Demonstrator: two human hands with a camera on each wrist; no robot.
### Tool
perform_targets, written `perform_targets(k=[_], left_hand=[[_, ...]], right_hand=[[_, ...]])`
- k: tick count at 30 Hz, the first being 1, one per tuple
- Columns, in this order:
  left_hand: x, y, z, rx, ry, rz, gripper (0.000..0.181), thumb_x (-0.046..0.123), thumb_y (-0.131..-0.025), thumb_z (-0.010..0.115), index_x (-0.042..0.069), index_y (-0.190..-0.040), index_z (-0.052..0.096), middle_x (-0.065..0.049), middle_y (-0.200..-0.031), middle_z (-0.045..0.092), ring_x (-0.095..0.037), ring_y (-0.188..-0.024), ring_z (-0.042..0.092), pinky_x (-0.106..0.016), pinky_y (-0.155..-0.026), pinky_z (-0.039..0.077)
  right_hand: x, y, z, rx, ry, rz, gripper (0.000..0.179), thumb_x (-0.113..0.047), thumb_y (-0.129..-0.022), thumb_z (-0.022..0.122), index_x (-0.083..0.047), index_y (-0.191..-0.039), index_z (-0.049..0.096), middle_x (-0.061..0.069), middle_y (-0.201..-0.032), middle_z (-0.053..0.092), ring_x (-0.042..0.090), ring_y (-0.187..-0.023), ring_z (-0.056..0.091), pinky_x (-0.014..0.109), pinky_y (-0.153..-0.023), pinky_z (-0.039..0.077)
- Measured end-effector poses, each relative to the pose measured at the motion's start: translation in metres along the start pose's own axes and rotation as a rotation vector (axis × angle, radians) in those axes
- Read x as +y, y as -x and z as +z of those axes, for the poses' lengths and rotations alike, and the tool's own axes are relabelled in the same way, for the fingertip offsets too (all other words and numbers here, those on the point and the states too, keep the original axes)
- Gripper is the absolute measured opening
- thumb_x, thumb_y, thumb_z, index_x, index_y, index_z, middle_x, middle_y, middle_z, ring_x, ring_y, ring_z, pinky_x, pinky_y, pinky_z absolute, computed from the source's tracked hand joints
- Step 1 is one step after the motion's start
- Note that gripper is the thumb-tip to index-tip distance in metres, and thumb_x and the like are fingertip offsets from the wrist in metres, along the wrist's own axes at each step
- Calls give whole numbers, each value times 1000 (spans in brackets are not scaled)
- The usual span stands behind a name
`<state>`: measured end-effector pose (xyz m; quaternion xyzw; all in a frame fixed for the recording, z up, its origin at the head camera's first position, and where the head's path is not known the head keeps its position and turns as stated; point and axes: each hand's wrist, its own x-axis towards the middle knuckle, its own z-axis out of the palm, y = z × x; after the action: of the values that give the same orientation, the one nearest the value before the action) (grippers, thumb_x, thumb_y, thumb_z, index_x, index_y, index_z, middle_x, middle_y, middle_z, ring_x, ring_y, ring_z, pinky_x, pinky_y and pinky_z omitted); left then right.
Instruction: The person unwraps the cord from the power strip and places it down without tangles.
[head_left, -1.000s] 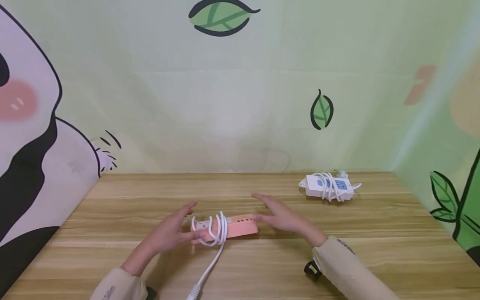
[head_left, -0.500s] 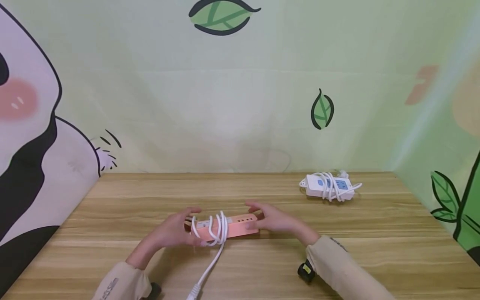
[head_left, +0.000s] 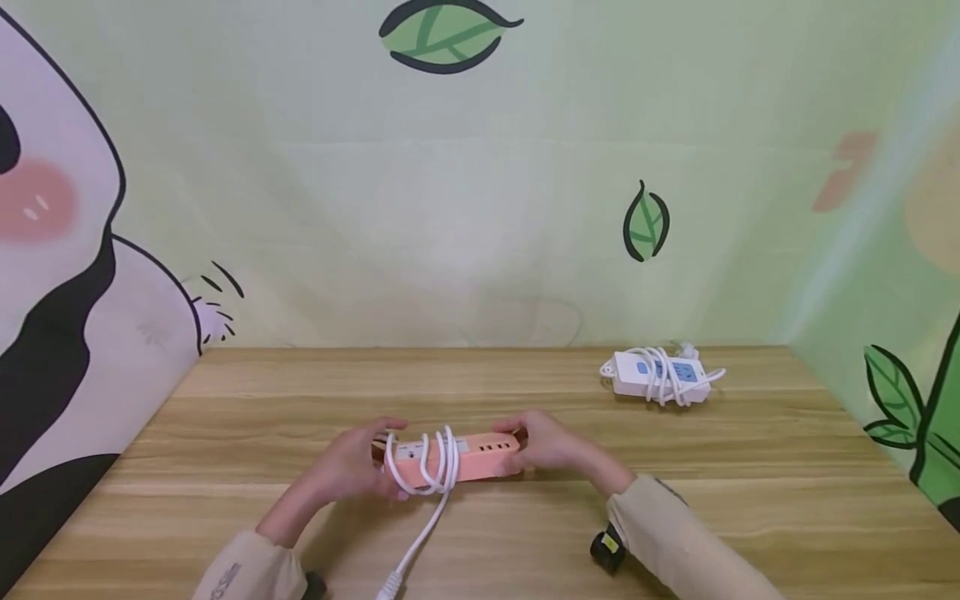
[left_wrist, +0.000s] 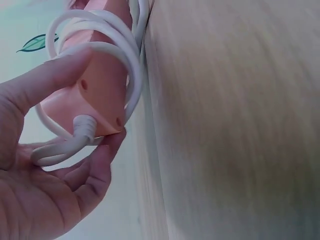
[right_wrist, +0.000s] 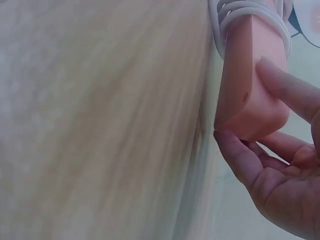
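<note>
A pink power strip lies crosswise near the middle of the wooden table, its white cord wound around the left half. The cord's loose end runs toward the front edge. My left hand grips the strip's left end; in the left wrist view the thumb presses one face of the strip and the fingers curl under the end, beside the cord's outlet. At the right end, my right hand holds the strip between thumb and fingers. Whether the strip is off the table, I cannot tell.
A white power strip with its own wound cord sits at the back right of the table. Behind it stands a green printed backdrop with leaves and a panda.
My right hand has moved left and forward onto the strip's right end, and its fingers have closed around it. The left hand's fingers have curled in at the left end. The strip has barely shifted.
</note>
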<state>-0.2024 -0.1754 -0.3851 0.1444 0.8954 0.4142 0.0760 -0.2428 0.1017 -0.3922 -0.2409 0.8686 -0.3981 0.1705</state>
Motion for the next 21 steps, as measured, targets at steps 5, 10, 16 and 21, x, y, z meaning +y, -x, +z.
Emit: perform_targets(k=[5,10,16,21], left_hand=[[-2,4,-1,30,100,-4,94,5,-52,85,-3,-133,37,-16,-104,63,-26,-95,60,-34,-79,49],[-3,7,-9,-4,215,42,84,2,-60,78,-9,-131,35,-19,-103,63,-25,-95,60,-31,-77,48],[-3,9,-12,-52,280,90,79,3,-64,76,-7,-131,38,-19,-103,62,-22,-95,58,-27,-76,47],[-2,11,-13,-84,341,153,82,3,-64,78,-3,-133,36,-21,-110,58,-21,-96,57,-26,-79,48]], right_hand=[[-4,5,-2,58,-5,8,54,-12,-70,77,0,-118,58,9,-106,62,21,-96,54,36,-84,44],[-9,8,-6,101,-35,5,59,-15,-68,80,0,-120,57,10,-109,62,25,-101,54,43,-89,42],[-16,14,-11,140,-30,20,57,-17,-66,81,-5,-118,60,6,-109,62,24,-103,53,43,-90,42],[-23,19,-15,156,-49,-20,58,-17,-66,81,-5,-119,59,8,-112,61,26,-106,53,43,-90,42]])
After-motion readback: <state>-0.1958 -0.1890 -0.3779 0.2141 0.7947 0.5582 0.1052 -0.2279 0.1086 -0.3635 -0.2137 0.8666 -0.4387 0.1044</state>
